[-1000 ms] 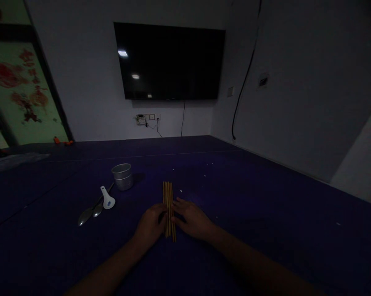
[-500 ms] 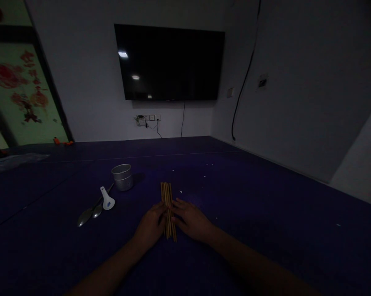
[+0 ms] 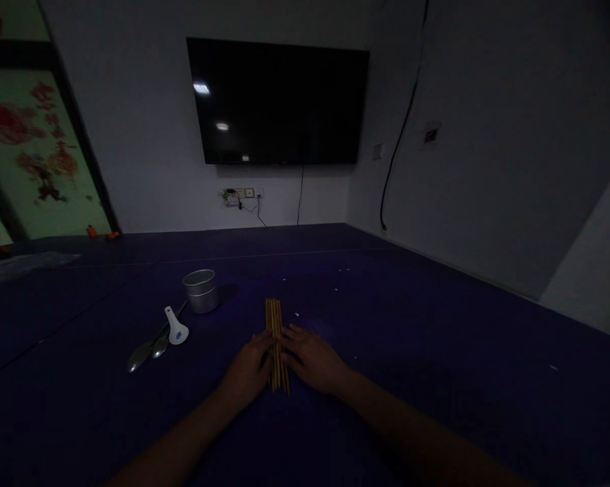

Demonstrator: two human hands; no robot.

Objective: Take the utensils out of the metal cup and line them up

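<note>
Several wooden chopsticks (image 3: 273,309) lie side by side on the dark blue-purple surface, pointing away from me. My left hand (image 3: 247,368) grips the bundle from its left side, fingertips curled over the sticks. From the opposite side my right hand (image 3: 314,358) presses on it, its fingers reaching onto the sticks near the middle. Both ends of the bundle show beyond my fingers. It is dark, so the exact contact of the thumbs is hard to make out.
Left of the chopsticks stands a metal cup (image 3: 201,292). Nearby lie a white soup spoon (image 3: 177,331), a large metal spoon (image 3: 141,355) and a smaller metal spoon (image 3: 159,348). White scraps dot the surface (image 3: 411,325). A television (image 3: 279,101) hangs on the far wall.
The chopsticks have drawn closer together between my hands, with their far ends lined up more evenly. My hands have barely shifted.
</note>
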